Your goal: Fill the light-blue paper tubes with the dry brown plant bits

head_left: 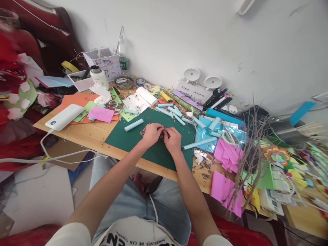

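My left hand and my right hand meet over the dark green cutting mat, fingers curled and pinched together on a small brownish bit between them that I cannot make out. Brown shavings lie scattered on the mat around the hands. A light blue paper roll lies on the mat to the left of my left hand. Another long blue roll lies just right of my right hand. Several more blue rolls lie beyond the hands.
A white power bank with a cable sits at the table's left edge. Pink paper, orange sheets and a white box lie behind the mat. Dry twigs, pink sheets, scissors and craft clutter fill the right side.
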A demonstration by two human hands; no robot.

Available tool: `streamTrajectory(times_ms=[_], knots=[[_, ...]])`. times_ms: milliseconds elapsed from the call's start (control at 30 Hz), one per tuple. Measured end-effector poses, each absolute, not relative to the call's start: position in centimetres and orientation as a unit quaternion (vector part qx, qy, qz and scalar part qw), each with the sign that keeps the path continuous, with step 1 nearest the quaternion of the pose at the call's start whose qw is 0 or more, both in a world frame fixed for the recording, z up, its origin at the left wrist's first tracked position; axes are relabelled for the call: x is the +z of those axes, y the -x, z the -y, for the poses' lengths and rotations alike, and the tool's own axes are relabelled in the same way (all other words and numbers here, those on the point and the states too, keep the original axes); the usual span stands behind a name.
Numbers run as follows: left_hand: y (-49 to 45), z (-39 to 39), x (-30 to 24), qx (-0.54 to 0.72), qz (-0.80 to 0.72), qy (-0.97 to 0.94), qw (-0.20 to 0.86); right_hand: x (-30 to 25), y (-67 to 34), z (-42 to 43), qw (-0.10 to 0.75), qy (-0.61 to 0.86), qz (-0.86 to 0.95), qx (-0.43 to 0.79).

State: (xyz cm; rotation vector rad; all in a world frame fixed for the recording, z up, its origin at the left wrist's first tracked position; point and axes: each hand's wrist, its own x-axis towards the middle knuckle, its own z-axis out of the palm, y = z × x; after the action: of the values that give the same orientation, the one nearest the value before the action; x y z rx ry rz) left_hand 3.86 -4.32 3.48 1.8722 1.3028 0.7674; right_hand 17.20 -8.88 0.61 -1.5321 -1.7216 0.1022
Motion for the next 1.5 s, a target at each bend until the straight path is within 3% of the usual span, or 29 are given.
streamTrajectory(times_ms=[200,367,533,700,867,1067,1267,1500], knots=[[-3.5,4.3,3.2,0.302,-0.478,-0.732,0.38,0.7,-17.4,8.8,0.434,0.618,0.652,0.066],[-3.3,4.2,2.8,0.297,-0.426,-0.811,0.269,0.8,-17.4,8.7,0.446,0.621,0.635,0.113],[-3.0,4.6,2.7,0.219,-0.396,-0.881,0.14,0.9,-17.3,8.8,0.398,0.62,0.674,0.051],[-3.8,5.5,3.2,0.157,-0.435,-0.882,0.09,1.0,-17.0,9.1,0.321,0.639,0.698,-0.042],[-4.2,5.3,3.0,0.164,-0.48,-0.851,0.133,0.8,-17.4,9.1,0.272,0.669,0.689,-0.058],[-2.9,3.7,2.1,0.247,-0.419,-0.847,0.216,0.6,-18.4,8.8,0.333,0.655,0.677,0.02],[-2.1,3.1,2.6,0.265,-0.354,-0.852,0.281,0.9,-18.2,8.8,0.351,0.652,0.671,0.025],[-0.8,3.1,3.0,0.256,-0.363,-0.857,0.26,1.1,-18.0,9.0,0.361,0.646,0.672,0.038]])
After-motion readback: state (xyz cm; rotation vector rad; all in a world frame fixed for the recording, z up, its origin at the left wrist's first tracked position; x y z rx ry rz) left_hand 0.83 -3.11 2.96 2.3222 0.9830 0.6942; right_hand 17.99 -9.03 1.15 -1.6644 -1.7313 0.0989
